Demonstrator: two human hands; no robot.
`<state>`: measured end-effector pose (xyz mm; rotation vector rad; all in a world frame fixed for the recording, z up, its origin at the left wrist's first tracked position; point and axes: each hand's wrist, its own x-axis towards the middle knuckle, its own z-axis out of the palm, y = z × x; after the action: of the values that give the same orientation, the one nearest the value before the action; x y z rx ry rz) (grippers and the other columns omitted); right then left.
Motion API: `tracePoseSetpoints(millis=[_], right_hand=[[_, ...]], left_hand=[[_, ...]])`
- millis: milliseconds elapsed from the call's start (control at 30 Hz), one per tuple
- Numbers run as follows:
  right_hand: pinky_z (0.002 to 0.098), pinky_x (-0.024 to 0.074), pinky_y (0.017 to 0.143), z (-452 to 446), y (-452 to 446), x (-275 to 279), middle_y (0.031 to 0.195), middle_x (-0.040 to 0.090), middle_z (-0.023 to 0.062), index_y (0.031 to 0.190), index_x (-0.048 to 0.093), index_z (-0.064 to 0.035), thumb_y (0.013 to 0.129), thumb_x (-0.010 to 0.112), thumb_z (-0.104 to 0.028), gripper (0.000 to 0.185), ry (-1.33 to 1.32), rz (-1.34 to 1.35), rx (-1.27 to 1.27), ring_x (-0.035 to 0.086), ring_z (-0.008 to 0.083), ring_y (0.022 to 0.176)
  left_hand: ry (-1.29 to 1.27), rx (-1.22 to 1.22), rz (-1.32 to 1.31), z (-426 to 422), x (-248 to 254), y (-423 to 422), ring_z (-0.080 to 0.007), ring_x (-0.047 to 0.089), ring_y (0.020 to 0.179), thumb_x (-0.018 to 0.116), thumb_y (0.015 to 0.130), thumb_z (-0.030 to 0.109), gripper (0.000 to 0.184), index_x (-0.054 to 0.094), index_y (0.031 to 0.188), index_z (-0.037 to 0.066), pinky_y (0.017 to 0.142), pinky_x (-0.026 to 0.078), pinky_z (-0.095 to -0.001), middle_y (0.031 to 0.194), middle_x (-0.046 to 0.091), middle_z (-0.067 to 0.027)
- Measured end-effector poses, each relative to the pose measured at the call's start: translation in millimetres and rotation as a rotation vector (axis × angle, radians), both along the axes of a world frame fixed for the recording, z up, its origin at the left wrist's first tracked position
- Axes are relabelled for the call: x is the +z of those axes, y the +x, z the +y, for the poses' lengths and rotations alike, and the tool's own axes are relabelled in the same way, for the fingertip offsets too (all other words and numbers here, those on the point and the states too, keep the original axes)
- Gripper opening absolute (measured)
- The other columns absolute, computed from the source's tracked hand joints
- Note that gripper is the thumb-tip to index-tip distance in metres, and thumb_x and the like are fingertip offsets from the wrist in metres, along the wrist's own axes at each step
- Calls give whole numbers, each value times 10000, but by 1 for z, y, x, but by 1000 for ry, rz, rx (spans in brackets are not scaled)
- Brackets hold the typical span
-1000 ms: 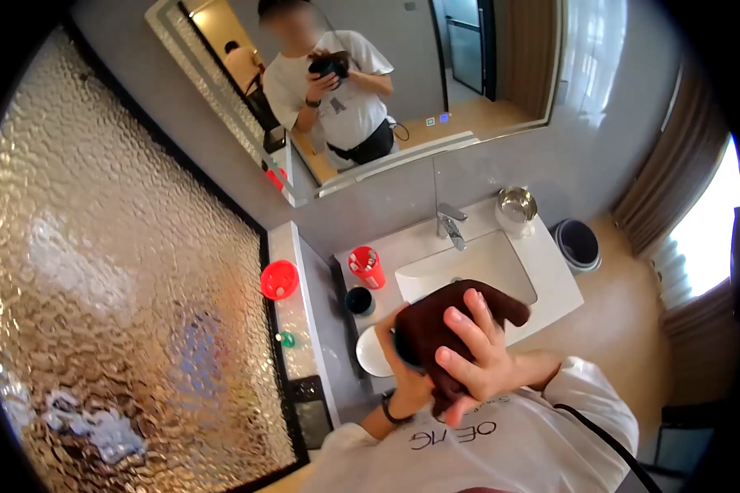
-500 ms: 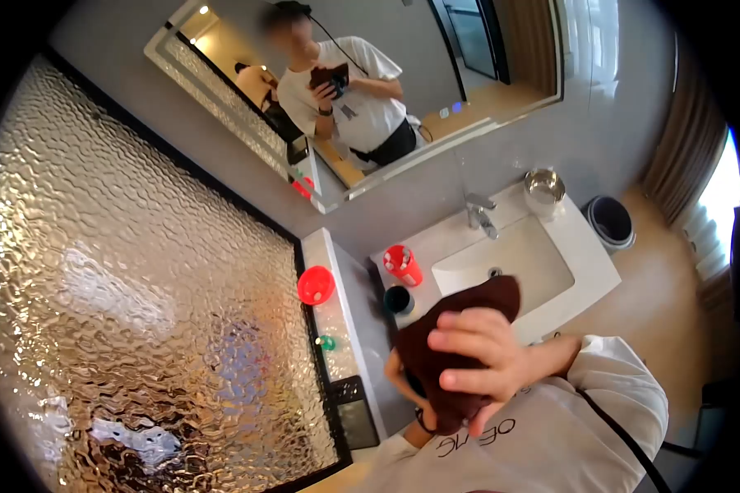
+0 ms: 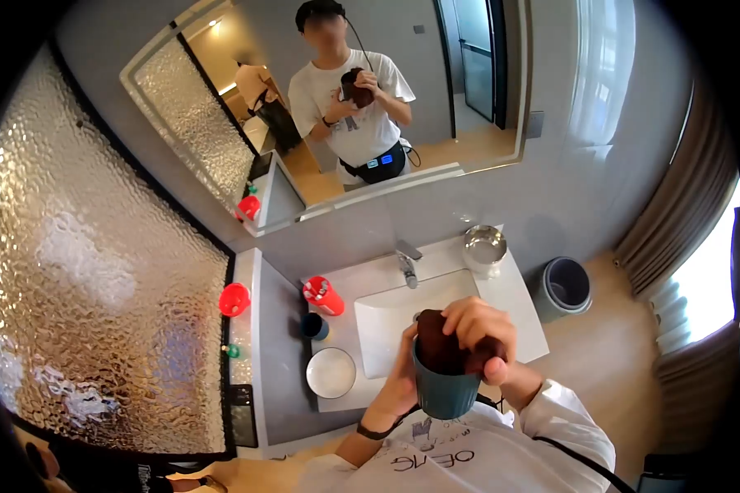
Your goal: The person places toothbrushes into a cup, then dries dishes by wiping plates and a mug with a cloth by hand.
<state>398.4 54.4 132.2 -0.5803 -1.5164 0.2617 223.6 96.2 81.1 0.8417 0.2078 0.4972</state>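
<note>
My left hand [image 3: 398,384] is wrapped round the side of a dark teal ribbed cup [image 3: 446,396], held in front of my chest near the sink's front edge. A dark brown cloth [image 3: 438,343] is bunched in the cup's mouth, partly inside it. From above, my right hand [image 3: 478,327] grips the cloth with bent fingers. How far the cloth reaches into the cup is hidden. Behind the hands lies the white sink basin [image 3: 378,329] with its chrome faucet [image 3: 408,269].
On the counter are a red cup [image 3: 324,297] with small items, a dark cup [image 3: 313,327], a white bowl [image 3: 330,374] and a shiny metal bowl [image 3: 485,246]. A bin [image 3: 566,286] stands right. A red container [image 3: 234,300] sits on the left ledge [image 3: 245,341].
The cloth, earlier spread over and hiding the cup, is now bunched into its mouth. My right hand has closed on it. The view has shifted, and the white bowl now shows.
</note>
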Motion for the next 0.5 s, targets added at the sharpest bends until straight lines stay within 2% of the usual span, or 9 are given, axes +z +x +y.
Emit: tracePoseSetpoints(millis=[33, 100, 133, 200, 233, 300, 333, 433, 500], right_hand=[[413, 471, 731, -5, 10, -9, 708, 544, 113, 705, 526, -16, 854, 579, -430, 443, 27, 41, -66, 571, 303, 736], [424, 483, 752, -21, 23, -27, 704, 561, 117, 724, 552, -6, 877, 526, -439, 460, -14, 114, -188, 586, 308, 748], [424, 483, 752, -30, 32, -34, 704, 561, 117, 724, 552, -6, 877, 526, -439, 460, -25, 116, -187, 586, 308, 748], [443, 493, 798, -39, 52, -41, 740, 592, 130, 748, 568, 2, 877, 539, -423, 445, -48, -18, -235, 604, 318, 774], [452, 494, 837, -44, 58, -40, 770, 611, 144, 765, 581, 8, 871, 562, -423, 444, -105, -55, -242, 616, 330, 798], [426, 507, 786, -52, 66, -43, 737, 593, 135, 741, 582, 4, 839, 646, -366, 388, -171, -53, -288, 609, 332, 753], [414, 510, 750, -57, 74, -47, 720, 589, 130, 728, 585, 0, 824, 676, -342, 367, -224, -63, -305, 606, 332, 728], [404, 438, 583, -72, 76, -32, 621, 535, 110, 680, 591, -17, 709, 783, -411, 439, -369, -432, -621, 532, 326, 602], [399, 422, 565, -61, 60, -31, 592, 494, 113, 625, 549, -28, 703, 762, -483, 509, -392, -442, -759, 513, 310, 578]], left_hand=[[1, -4, 3, -5, -4, 14, -253, 371, 1340, 721, 712, 641, 1125, 144, 1500, 83, 1096, 326, -468, 1471, 308, -144], [-461, -329, -203, -22, -19, 34, -284, 460, 1270, 707, 774, 562, 971, 212, 1482, 118, 1033, 388, -595, 1417, 389, -159], [-472, -326, -202, -27, -31, 40, -284, 460, 1270, 707, 774, 562, 971, 212, 1482, 118, 1033, 388, -595, 1417, 389, -159], [-488, -393, -146, -19, -50, 47, -304, 516, 1207, 683, 810, 527, 889, 253, 1464, 105, 965, 396, -699, 1357, 451, -171], [-464, -393, -157, -19, -45, 51, -304, 516, 1207, 683, 810, 527, 889, 253, 1464, 105, 965, 396, -699, 1357, 451, -171], [-532, -234, -58, -24, -36, 61, -294, 538, 1174, 705, 818, 466, 847, 284, 1436, 69, 967, 460, -560, 1320, 482, -174], [-525, -235, -89, -24, -39, 71, -294, 538, 1174, 705, 818, 466, 847, 284, 1436, 69, 967, 460, -560, 1320, 482, -174], [686, 461, 147, -23, -36, 93, -283, 596, 1073, 806, 744, 228, 777, 354, 1340, 20, 871, 491, -323, 1226, 562, -164], [972, 638, 307, -30, -25, 93, -261, 603, 1023, 850, 657, 181, 862, 335, 1325, 5, 908, 470, -350, 1165, 566, -163]])
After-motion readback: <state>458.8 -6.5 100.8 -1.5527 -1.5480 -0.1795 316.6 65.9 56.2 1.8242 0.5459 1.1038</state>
